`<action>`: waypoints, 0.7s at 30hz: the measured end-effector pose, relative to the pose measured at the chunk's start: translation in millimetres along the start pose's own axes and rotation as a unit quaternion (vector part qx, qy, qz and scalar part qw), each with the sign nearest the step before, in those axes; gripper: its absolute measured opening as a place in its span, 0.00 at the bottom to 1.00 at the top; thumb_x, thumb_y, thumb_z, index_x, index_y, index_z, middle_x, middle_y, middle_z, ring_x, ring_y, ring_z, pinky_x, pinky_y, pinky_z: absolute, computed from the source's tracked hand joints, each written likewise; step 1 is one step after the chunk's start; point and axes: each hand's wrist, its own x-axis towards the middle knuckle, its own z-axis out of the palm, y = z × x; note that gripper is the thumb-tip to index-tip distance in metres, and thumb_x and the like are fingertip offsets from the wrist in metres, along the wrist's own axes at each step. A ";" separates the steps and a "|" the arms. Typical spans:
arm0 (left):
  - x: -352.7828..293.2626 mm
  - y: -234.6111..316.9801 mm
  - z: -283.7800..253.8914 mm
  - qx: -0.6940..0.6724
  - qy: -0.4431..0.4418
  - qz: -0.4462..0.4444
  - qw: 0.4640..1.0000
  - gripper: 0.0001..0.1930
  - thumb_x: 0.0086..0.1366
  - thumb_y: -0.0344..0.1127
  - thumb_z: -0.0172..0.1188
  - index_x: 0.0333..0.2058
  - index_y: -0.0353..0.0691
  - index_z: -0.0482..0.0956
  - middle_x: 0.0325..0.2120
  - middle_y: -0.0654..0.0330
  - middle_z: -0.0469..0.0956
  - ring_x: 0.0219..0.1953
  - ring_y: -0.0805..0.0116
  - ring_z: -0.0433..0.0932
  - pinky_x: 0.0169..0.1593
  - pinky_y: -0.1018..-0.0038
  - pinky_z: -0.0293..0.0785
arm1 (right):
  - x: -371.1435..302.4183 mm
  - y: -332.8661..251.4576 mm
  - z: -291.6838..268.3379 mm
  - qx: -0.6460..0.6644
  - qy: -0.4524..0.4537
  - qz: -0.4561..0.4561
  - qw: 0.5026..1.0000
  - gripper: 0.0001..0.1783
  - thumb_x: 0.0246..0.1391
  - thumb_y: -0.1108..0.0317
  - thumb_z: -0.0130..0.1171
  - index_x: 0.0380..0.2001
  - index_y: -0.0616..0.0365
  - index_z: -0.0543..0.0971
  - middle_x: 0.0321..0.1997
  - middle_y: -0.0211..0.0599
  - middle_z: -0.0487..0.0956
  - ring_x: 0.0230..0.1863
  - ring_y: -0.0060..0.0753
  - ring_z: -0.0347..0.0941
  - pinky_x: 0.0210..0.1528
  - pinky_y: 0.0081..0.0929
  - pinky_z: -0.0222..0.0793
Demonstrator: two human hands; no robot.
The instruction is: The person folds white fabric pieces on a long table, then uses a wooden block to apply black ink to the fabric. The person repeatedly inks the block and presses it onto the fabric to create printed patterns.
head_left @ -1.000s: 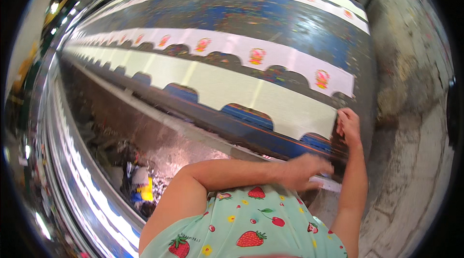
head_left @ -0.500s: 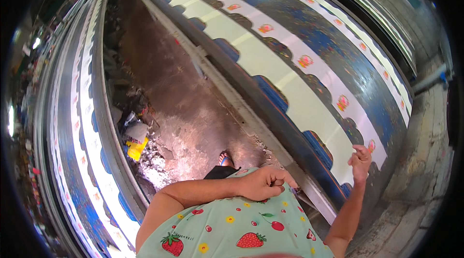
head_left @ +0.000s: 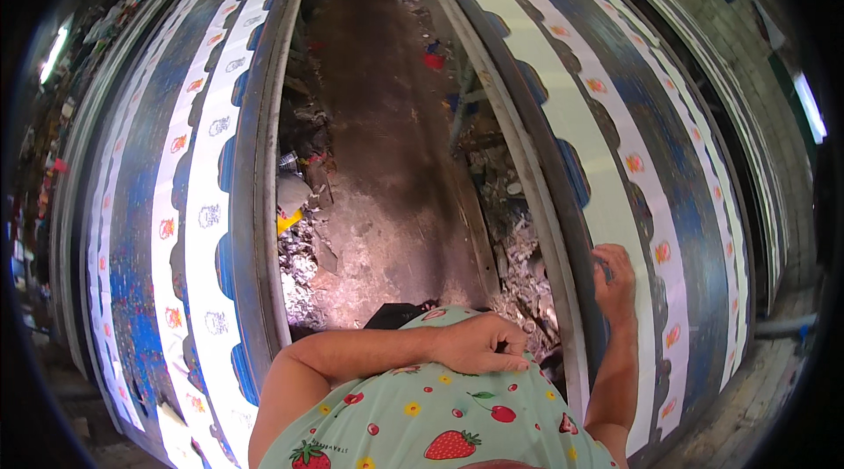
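A: Where do we have the right hand [head_left: 614, 280]?

B: At 4 o'clock in the head view, on the near edge of the right printed cloth [head_left: 615, 196], the long strip on the right counter [head_left: 536, 179]. Fingers curled onto the white band of the cloth; we can't tell if they pinch the edge or just press on it.

A: Left hand [head_left: 479, 344]?

B: At 6 o'clock, loosely closed, fingers folded in, resting against our strawberry-print shirt [head_left: 440, 421]. It holds nothing we can see. The forearm crosses the body from 7 o'clock.

A: The cloth itself?

B: It runs from 12 down to 5 o'clock: white band with blue scallops and small orange motifs, a dark blue field beyond it. It lies flat on the counter.

A: Other side?

B: The left printed cloth [head_left: 198, 232] with the same pattern, 7 to 11 o'clock, well apart from both hands.

A: Between the two?

B: The floor aisle [head_left: 387, 161], dark and wet-looking, with scraps and litter [head_left: 299, 232] along the left edge, near 9 o'clock from centre.
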 end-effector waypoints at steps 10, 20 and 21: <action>30.1 -7.8 -163.4 0.021 0.153 -0.004 0.988 0.13 0.87 0.36 0.56 0.58 0.37 0.85 0.27 0.66 0.78 0.28 0.78 0.76 0.35 0.70 0.73 | 169.0 98.2 46.9 0.046 0.023 0.033 0.998 0.15 0.64 0.86 0.62 0.51 0.62 0.87 0.53 0.45 0.87 0.54 0.44 0.86 0.49 0.34 0.85; 47.1 27.8 -344.9 0.095 0.352 -0.029 0.931 0.19 0.74 0.25 0.65 0.61 0.39 0.88 0.27 0.73 0.75 0.31 0.85 0.72 0.40 0.77 0.73 | 451.5 79.7 189.2 0.048 -0.125 -0.082 0.988 0.14 0.72 0.75 0.62 0.55 0.55 0.90 0.44 0.51 0.91 0.35 0.49 0.89 0.40 0.41 0.85; 45.2 26.3 -366.1 0.136 0.373 -0.006 0.918 0.19 0.74 0.25 0.66 0.61 0.39 0.88 0.27 0.73 0.76 0.31 0.85 0.72 0.40 0.77 0.73 | 481.8 62.4 210.4 0.046 -0.119 -0.152 0.980 0.17 0.68 0.77 0.62 0.56 0.54 0.90 0.44 0.51 0.91 0.36 0.54 0.88 0.41 0.44 0.85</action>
